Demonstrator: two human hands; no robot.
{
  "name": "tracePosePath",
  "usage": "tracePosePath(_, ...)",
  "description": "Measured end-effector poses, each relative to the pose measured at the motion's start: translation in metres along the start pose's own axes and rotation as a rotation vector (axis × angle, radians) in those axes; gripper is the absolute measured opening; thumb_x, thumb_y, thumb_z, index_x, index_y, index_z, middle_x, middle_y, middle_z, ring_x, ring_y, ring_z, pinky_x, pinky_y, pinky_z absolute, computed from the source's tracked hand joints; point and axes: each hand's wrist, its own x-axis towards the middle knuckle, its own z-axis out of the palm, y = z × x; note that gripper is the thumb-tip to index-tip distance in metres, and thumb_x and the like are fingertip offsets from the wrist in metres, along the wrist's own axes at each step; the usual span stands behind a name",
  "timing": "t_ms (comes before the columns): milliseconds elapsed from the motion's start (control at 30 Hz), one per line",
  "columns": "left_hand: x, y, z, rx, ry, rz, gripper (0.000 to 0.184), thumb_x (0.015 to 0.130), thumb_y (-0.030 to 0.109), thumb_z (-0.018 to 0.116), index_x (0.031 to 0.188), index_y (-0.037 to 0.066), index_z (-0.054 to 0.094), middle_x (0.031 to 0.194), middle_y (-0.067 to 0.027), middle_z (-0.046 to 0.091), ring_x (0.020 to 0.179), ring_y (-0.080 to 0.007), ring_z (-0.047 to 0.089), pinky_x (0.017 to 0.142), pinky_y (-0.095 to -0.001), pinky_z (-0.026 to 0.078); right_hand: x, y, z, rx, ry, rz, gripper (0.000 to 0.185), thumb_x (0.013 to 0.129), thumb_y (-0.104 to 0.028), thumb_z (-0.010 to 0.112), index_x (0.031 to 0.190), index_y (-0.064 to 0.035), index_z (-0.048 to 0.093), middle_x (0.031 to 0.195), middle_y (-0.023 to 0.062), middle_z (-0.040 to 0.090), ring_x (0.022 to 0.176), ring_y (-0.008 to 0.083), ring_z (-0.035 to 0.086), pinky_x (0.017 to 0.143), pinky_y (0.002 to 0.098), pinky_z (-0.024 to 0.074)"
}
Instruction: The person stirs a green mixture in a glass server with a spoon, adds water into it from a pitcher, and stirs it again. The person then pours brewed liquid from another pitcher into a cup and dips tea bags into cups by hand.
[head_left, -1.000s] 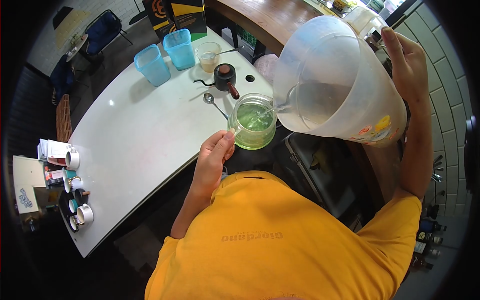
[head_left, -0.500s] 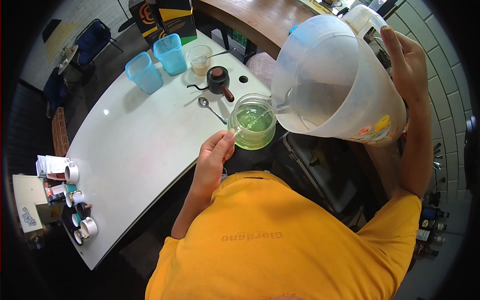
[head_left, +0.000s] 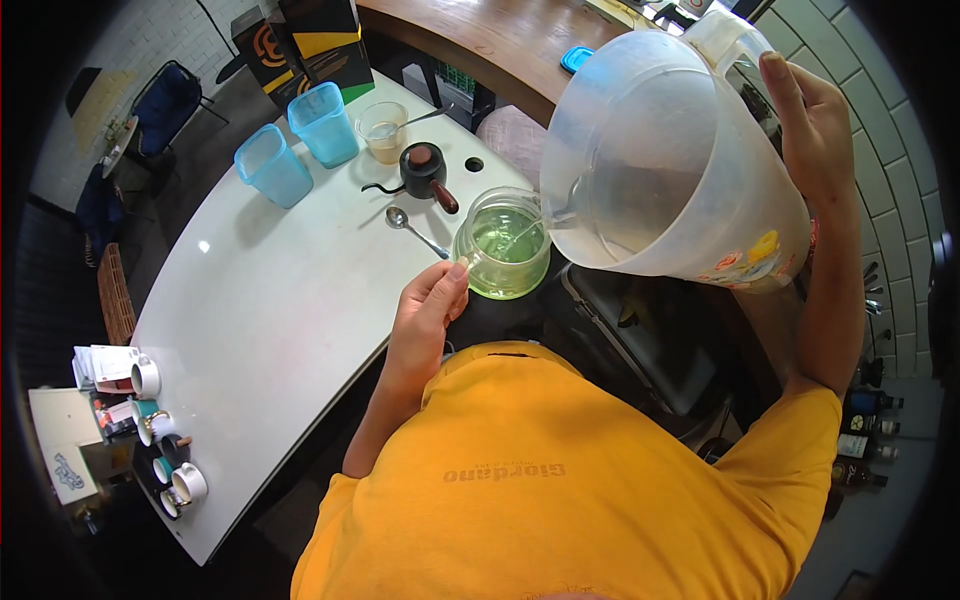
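My left hand (head_left: 428, 308) is closed round the handle of a clear glass server (head_left: 508, 275) with pale green liquid inside. High on the right, my right hand (head_left: 812, 130) grips the handle of a large translucent plastic pitcher (head_left: 640, 150) with flowers printed on its side. The pitcher is tilted, its spout close to the server's mouth, and a thin stream of liquid runs down into the server. Beside the server, a metal spoon (head_left: 416, 232) lies on the white table, near a small black kettle (head_left: 423, 172) with a wooden handle.
Two blue plastic containers (head_left: 273, 166) and a clear cup (head_left: 382, 145) holding a spoon stand farther back on the white table (head_left: 270, 320). Black boxes (head_left: 315, 45) are behind them. White cups (head_left: 188, 482) sit at the far left end. A wooden counter (head_left: 470, 35) runs behind.
The view has shifted slightly, so the table and its objects sit a little farther left and lower. Both hands hold nearly the same pose, and the liquid keeps flowing.
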Motion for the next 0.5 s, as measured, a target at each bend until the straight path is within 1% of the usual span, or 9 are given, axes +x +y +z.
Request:
tracePosePath(67,0.002,0.001,0.0,0.001,-0.007,-0.006,0.028,0.094,0.022,0.05,0.07,0.008,0.047,0.063,0.0031,0.032,0.061,-0.0091,0.032,0.058,-0.0231,0.028,-0.001,0.0,0.002,0.027,0.03,-0.039,0.055,0.093,-0.047,0.046,0.09,0.0053,0.064,0.063,-0.003,0.048,0.062,0.0052,0.038,0.057,0.0219,0.0305)
tracePosePath(267,0.007,0.004,-0.001,0.007,-0.017,-0.017,0.029,0.094,0.023,0.049,0.07,0.008,0.046,0.062,0.0031,0.032,0.061,-0.009,0.031,0.058,-0.0232,0.028,0.0,0.004,0.001,0.018,0.034,0.005,0.056,0.093,-0.048,0.046,0.081,0.0045,0.061,0.062,-0.0033,0.045,0.062,0.0059,0.037,0.057,0.0221,0.0302)
tracePosePath(367,0.009,0.005,-0.001,0.018,-0.015,-0.023,0.03,0.094,0.023,0.049,0.069,0.008,0.044,0.062,0.003,0.031,0.061,-0.009,0.031,0.058,-0.0233,0.028,0.0,0.005,-0.005,-0.05,0.008,0.035,0.057,0.093,-0.049,0.046,0.08,0.0046,0.06,0.062,-0.0034,0.045,0.062,0.0061,0.037,0.058,0.022,0.0302)
tracePosePath(500,0.011,0.005,-0.003,0.031,-0.031,-0.014,0.031,0.095,0.023,0.048,0.068,0.009,0.042,0.062,0.0029,0.031,0.061,-0.009,0.031,0.058,-0.0235,0.028,-0.001,0.003,0.001,-0.007,0.059,-0.007,0.057,0.093,-0.049,0.046,0.08,0.0045,0.06,0.062,-0.0033,0.044,0.062,0.0061,0.037,0.058,0.0222,0.03)
